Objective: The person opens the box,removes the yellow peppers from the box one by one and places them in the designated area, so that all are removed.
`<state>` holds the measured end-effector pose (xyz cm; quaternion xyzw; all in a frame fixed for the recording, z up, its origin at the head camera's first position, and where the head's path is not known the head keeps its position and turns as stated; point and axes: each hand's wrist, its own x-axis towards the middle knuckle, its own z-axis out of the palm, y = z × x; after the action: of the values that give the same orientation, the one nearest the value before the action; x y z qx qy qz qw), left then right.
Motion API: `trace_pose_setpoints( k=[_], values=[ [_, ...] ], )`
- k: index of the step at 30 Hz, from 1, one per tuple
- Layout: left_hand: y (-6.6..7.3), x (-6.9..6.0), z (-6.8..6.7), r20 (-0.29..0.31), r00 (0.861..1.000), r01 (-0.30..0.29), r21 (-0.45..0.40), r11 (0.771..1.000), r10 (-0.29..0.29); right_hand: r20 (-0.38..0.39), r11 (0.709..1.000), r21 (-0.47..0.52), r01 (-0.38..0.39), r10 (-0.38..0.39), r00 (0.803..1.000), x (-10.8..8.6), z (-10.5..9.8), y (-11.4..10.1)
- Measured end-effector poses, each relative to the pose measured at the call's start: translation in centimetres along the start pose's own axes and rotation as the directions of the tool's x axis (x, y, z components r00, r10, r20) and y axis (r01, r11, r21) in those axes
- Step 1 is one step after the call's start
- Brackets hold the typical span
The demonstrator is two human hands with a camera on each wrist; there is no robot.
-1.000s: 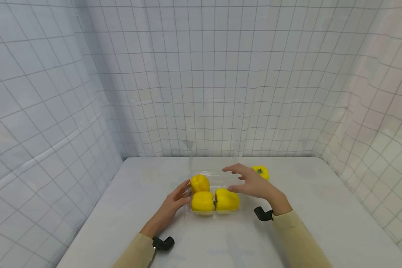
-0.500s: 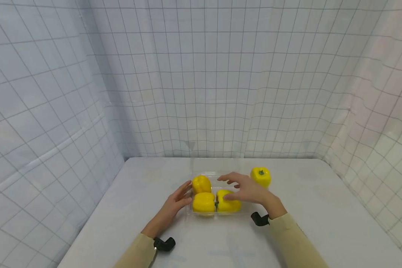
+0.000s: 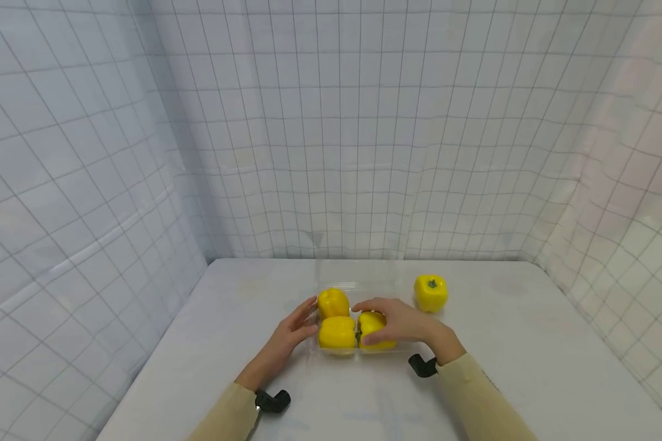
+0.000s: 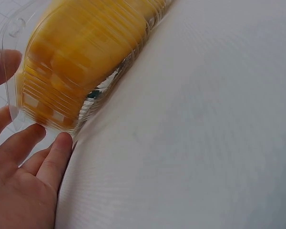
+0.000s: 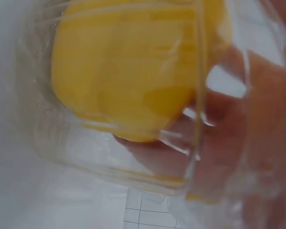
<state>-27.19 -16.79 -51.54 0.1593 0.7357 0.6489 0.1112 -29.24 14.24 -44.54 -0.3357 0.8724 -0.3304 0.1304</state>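
A clear plastic clamshell container [image 3: 339,352] lies on the table with its lid [image 3: 355,269] raised toward the back. Inside are a yellow bell pepper at front left [image 3: 337,334], another behind it [image 3: 333,304] and a third at front right [image 3: 383,343]. My right hand [image 3: 405,321] reaches into the container and grips the front-right pepper, thumb on the near side, fingers on the far side. That pepper shows through the clear wall in the right wrist view. Beside the container, my left hand [image 3: 287,337] touches its left wall with loosely spread fingers [image 4: 62,148].
One more yellow bell pepper [image 3: 431,293] stands on the white table [image 3: 485,318], right of the container, its green stem facing up. White curtains [image 3: 331,153] with a dark grid enclose the table at the back and both sides.
My right hand has moved left and down from above the container onto the front-right pepper. The loose pepper behind it has come fully into sight. The left hand stays by the container's wall.
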Motion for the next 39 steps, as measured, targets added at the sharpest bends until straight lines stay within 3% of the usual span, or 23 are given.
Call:
trace_pose_setpoints(
  k=[12, 19, 25, 32, 39],
  values=[
    [-0.5, 0.1, -0.2, -0.031, 0.999, 0.015, 0.018, 1.0, -0.015, 0.013, 0.997, -0.074, 0.029, -0.028, 1.0, 0.7, 0.6, 0.3],
    [-0.7, 0.7, 0.1, 0.02, 1.0, 0.012, 0.017, 1.0, -0.012, 0.011, 0.991, -0.136, 0.01, -0.009, 1.0, 0.1, 0.5, 0.1],
    [-0.7, 0.7, -0.4, -0.02, 1.0, -0.004, 0.005, 1.0, 0.004, 0.032, 0.978, -0.207, 0.015, -0.008, 0.999, 0.8, -0.3, -0.5],
    [-0.9, 0.8, -1.1, -0.015, 1.0, 0.002, 0.023, 1.0, -0.002, -0.001, 0.974, -0.222, -0.056, 0.057, 0.998, 1.1, -0.4, -0.3],
    [-1.2, 0.6, -1.2, -0.023, 1.0, 0.008, 0.028, 1.0, -0.008, -0.036, 0.971, -0.237, -0.039, 0.032, 0.999, 0.9, -0.3, -0.4]
  ],
)
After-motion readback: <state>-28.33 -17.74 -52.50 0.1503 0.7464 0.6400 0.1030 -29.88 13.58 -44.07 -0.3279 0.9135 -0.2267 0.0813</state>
